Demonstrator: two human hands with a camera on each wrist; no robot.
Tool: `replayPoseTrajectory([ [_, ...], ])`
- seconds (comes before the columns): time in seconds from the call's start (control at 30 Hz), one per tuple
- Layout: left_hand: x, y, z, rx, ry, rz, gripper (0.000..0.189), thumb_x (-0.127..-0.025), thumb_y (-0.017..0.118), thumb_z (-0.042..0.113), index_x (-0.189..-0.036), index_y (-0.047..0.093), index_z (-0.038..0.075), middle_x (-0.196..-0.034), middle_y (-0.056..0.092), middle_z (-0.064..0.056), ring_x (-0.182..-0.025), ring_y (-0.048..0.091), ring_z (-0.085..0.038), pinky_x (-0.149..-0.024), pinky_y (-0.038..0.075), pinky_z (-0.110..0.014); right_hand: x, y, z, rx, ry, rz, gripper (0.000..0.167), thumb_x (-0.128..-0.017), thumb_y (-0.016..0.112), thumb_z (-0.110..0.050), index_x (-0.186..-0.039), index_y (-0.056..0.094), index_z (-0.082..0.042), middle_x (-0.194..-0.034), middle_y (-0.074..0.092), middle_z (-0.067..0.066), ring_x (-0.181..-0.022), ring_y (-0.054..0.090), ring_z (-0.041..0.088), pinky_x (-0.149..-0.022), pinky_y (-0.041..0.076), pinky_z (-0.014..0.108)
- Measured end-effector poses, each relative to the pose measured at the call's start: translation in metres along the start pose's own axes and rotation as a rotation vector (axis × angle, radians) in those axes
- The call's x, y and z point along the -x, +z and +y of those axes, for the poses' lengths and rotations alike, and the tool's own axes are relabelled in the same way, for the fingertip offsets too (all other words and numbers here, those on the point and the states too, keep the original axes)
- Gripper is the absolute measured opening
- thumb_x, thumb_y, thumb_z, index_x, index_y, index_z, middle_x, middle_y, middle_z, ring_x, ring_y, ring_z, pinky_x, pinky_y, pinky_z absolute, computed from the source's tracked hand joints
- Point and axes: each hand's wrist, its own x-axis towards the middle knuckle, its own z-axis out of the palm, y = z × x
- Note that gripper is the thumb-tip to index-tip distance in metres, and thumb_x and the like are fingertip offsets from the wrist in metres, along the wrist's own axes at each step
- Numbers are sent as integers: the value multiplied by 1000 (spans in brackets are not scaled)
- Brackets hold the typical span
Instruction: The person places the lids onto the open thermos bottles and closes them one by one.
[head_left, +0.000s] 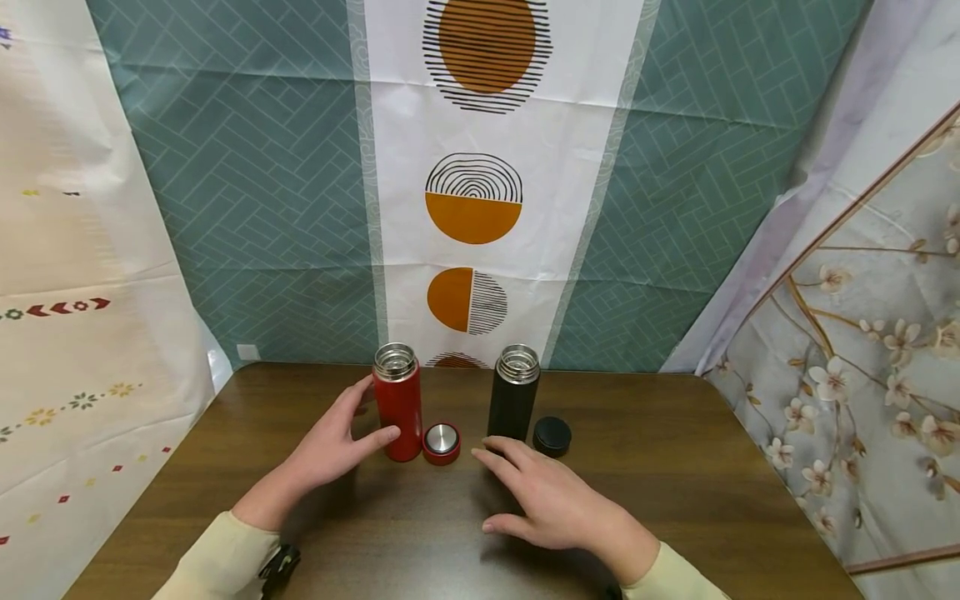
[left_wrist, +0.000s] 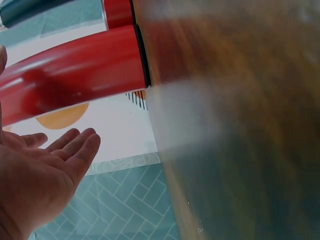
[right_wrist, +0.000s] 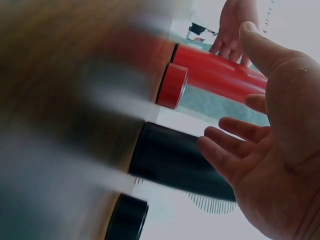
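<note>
A red thermos bottle [head_left: 399, 412] stands upright without its lid, its steel neck bare. My left hand [head_left: 330, 450] is beside it, thumb in front and fingers at its left side; the left wrist view shows those fingers [left_wrist: 75, 150] extended beside the red wall. The red lid [head_left: 442, 444] lies with its steel inside up, just right of the bottle. A black thermos bottle [head_left: 513, 400], also uncapped, stands further right. My right hand [head_left: 547, 500] hovers in front of it, fingers spread and holding nothing. Right of that bottle lies the black lid [head_left: 552, 437].
Everything stands on a brown wooden table [head_left: 645, 467]. A patterned cloth [head_left: 285, 208] hangs right behind the table's back edge. Flowered fabric [head_left: 847, 400] hangs along the right side, and a cream cloth [head_left: 67, 350] on the left.
</note>
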Motion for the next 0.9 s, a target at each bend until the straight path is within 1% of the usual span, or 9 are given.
replayPoseTrajectory([
  [0.1, -2, 0, -2, 15, -15, -10, 100, -96, 86, 48, -173, 33, 12, -167, 49, -15, -150, 51, -40, -118, 46, -66, -9, 2, -3, -22, 19, -32, 85, -104, 77, -53, -170, 42, -14, -170, 43, 15, -150, 54, 30, -117, 52, 48],
  [0.23, -6, 0, -3, 40, -30, -23, 101, -95, 87, 48, -173, 32, 13, -170, 47, -14, -151, 50, -41, -119, 45, -66, -20, 8, -3, -25, 35, -49, 83, -105, 76, -52, -170, 42, -13, -170, 42, 16, -147, 56, 29, -114, 54, 46],
  [0.37, -9, -1, -1, 73, -40, -24, 99, -95, 88, 46, -172, 34, 16, -169, 48, -13, -150, 52, -43, -117, 47, -67, -33, 14, -3, -20, 19, -41, 84, -104, 78, -50, -168, 43, -9, -167, 43, 18, -148, 54, 29, -114, 54, 45],
  [0.5, -12, -1, 2, 89, -45, -23, 97, -95, 88, 46, -171, 36, 17, -167, 51, -14, -147, 56, -45, -113, 50, -70, -45, 19, -6, -10, 13, -50, 88, -104, 77, -52, -170, 40, -6, -167, 43, 21, -152, 50, 32, -117, 52, 44],
  [0.7, -18, -1, 7, 122, -31, -22, 90, -95, 88, 44, -168, 40, 21, -163, 55, -10, -144, 59, -44, -112, 50, -71, -62, 27, -12, 45, 89, -88, 92, -105, 74, -56, -172, 35, -6, -172, 39, 24, -157, 45, 37, -120, 49, 45],
  [0.8, -20, -1, 7, 146, -22, -21, 87, -96, 88, 42, -167, 41, 23, -163, 56, -8, -144, 59, -44, -111, 50, -71, -70, 30, -15, 73, 125, -101, 93, -104, 74, -57, -172, 35, -6, -174, 37, 24, -158, 44, 38, -121, 48, 44],
  [0.9, -21, -1, 8, 153, -16, -19, 86, -96, 88, 41, -166, 42, 24, -162, 56, -8, -145, 59, -43, -112, 50, -70, -78, 32, -16, 93, 143, -107, 94, -104, 75, -57, -172, 35, -5, -173, 38, 24, -157, 45, 38, -120, 49, 43],
])
